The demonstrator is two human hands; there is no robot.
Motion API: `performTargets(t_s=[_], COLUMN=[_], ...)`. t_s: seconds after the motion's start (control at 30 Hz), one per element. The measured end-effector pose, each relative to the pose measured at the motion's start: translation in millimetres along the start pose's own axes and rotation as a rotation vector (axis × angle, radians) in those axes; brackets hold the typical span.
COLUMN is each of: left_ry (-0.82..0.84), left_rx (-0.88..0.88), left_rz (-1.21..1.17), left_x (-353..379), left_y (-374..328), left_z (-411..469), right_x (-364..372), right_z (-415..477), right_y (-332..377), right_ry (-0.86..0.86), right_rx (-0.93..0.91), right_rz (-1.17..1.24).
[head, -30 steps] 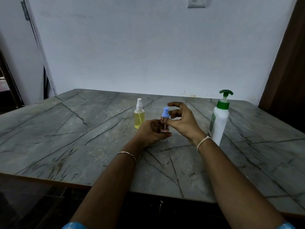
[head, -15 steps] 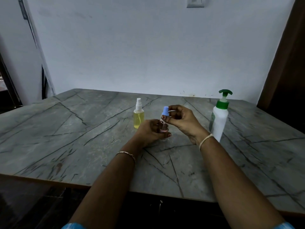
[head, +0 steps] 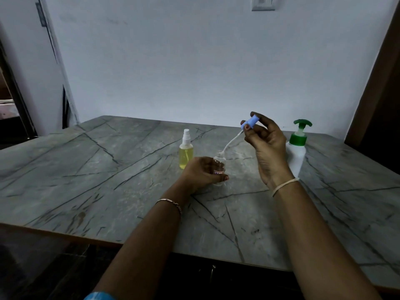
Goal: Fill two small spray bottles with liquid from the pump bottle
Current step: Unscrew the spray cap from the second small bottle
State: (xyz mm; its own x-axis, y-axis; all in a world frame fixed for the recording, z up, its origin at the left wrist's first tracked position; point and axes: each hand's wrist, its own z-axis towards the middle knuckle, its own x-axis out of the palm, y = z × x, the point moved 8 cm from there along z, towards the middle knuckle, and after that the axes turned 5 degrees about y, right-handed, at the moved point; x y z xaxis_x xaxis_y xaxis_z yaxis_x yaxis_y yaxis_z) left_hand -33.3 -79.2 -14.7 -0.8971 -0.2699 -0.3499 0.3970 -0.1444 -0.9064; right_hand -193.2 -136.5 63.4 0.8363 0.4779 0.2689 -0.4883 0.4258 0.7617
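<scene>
Clear bottle (head: 219, 167) stands upright on the counter (head: 108, 169), between the yellow bottle (head: 186, 152) and the pump bottle (head: 297, 152). Our left grip (head: 201, 173) wraps round its lower half with fingers curled over the label, leaving the neck bare and uncapped. Our right grip (head: 267, 146) pinches the blue spray head (head: 251, 123) between thumb and fingertips, up and to the right of the neck. Its white tube (head: 230, 142) curves down towards the mouth, and we cannot tell whether the tip is just inside it or just clear

We judge the clear bottle to be thin plastic, empty and very light, so it would tip at a nudge. We hold it low and snug without squeezing the walls, and its smooth sides would turn slippery if liquid runs down them. The spray head is tiny and stiff and is best taken by its collar. The tube looks soft and springy, so it may flick drops as it comes free

The pump bottle looks stiff and far heavier. We would steady its white body and press the green top, with the spout right over the narrow neck. The yellow bottle looks filled and capped
</scene>
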Motion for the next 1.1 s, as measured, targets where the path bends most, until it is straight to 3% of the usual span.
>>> performTargets(t_s=[0.3,0.47,0.8,1.1], left_ry=[-0.126,-0.271,-0.812,-0.914], left_rx=[-0.059,-0.125,-0.298,-0.336], left_rz=[0.131,0.061,-0.007,-0.072], left_x=[-22.8,-48.9,-114.2,-123.3], left_y=[3.1,5.0,23.2,28.0], left_z=[-5.6,-19.8,-56.9,-62.2], right_x=[-11.4,-12.2,25.1,52.1], right_z=[-1.2,-1.1,-20.2,-20.9], right_y=[-15.4,-33.8,-65.7,-87.7], right_ry=[-0.127,-0.16,0.182,0.262], right_rx=[0.077,0.161,0.262,0.271], right_rz=[0.137,0.128,-0.379,-0.745])
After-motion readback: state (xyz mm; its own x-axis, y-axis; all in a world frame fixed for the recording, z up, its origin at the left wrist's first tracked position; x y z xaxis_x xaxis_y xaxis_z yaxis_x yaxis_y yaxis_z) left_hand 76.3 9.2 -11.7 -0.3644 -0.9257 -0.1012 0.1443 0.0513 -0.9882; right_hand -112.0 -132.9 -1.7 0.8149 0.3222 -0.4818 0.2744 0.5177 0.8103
